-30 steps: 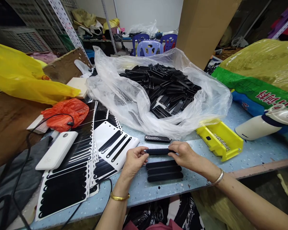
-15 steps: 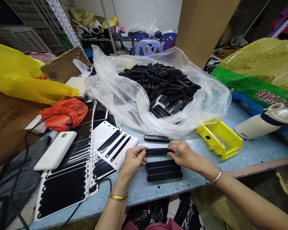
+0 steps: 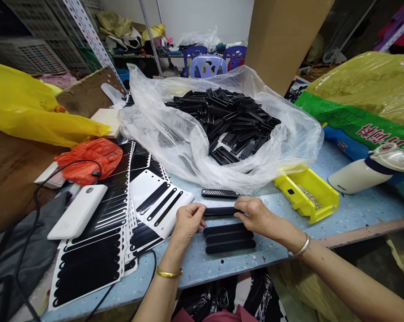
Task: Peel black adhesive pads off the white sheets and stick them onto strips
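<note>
Between my two hands lies a long black strip-shaped piece [image 3: 220, 211] with rounded ends. My left hand [image 3: 189, 218] pinches its left end, and my right hand [image 3: 254, 214] grips its right end from above. Just beyond it rests a black piece with a mesh-patterned face [image 3: 219, 193]. Nearer to me, several smooth black pieces [image 3: 230, 238] lie side by side on the blue speckled table [image 3: 275, 250]. Left of my left hand is a white backing sheet [image 3: 180, 197] bearing black strip stickers.
A clear plastic bag [image 3: 184, 147] heaped with black pieces [image 3: 235, 116] stands behind my hands. At right are a yellow bin [image 3: 294, 197] of small metal parts and a white bottle [image 3: 359, 176]. Sticker sheets [image 3: 87, 264], a white power bank [image 3: 77, 212] and a red bag [image 3: 91, 161] lie left.
Both hands keep their hold on the black piece, with barely any movement. The whole view has shifted very slightly.
</note>
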{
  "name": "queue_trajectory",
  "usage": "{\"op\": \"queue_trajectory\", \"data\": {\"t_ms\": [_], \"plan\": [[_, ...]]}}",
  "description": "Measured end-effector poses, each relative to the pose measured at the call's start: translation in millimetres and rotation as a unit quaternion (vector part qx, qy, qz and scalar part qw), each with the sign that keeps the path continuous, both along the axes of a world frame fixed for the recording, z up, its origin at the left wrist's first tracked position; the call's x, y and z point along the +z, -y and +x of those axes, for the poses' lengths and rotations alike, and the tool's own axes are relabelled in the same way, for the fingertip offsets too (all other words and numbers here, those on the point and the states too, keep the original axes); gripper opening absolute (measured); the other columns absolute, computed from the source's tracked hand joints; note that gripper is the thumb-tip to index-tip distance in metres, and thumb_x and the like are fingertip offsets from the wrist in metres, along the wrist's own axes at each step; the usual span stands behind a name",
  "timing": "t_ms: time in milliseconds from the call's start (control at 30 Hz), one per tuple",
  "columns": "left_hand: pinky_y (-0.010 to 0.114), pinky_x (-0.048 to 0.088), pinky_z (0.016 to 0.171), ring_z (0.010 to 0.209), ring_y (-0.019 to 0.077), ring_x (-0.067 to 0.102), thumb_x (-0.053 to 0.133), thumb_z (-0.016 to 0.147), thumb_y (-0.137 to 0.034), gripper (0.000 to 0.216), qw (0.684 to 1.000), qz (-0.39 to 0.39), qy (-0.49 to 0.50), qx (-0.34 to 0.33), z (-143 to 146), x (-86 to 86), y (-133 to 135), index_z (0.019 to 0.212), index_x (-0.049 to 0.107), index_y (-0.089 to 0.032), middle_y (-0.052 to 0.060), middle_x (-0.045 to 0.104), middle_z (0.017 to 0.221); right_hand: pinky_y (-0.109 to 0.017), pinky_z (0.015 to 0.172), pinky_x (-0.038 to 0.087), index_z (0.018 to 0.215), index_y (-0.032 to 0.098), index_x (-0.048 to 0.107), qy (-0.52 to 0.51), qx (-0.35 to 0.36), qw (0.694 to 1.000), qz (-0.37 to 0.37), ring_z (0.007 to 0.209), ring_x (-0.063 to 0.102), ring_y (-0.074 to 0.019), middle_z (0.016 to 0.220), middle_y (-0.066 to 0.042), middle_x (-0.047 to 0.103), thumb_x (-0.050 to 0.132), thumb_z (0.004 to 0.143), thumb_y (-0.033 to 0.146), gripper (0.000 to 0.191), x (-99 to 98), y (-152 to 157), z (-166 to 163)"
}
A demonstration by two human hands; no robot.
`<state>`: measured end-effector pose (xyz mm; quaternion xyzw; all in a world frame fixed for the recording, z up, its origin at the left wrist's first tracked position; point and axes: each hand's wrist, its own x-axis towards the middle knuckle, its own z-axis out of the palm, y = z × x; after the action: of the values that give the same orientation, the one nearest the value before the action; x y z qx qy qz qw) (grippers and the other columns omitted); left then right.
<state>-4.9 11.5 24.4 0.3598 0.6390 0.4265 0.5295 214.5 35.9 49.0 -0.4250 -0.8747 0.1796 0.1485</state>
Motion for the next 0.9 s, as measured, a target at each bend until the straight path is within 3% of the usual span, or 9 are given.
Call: {"op": "queue_trajectory", "data": {"t_ms": [900], "plan": [[0.015, 0.040, 0.033, 0.038, 0.0104, 0.056, 0.069, 0.067, -0.041, 0.028, 0.999, 0.030, -0.039, -0.004, -1.4, -11.6, 1.8, 0.072, 0.070, -0.014, -0.003, 0.056, 0.045, -0.025, 0.066, 0.047, 0.078, 0.013, 0.072, -0.029, 0.005, 0.999, -0.043, 0.071, 0.064, -0.0167, 0.079, -0.007, 0.070, 0.071, 0.078, 0.009, 0.005, -2.9, -6.8, 7.5]]}}
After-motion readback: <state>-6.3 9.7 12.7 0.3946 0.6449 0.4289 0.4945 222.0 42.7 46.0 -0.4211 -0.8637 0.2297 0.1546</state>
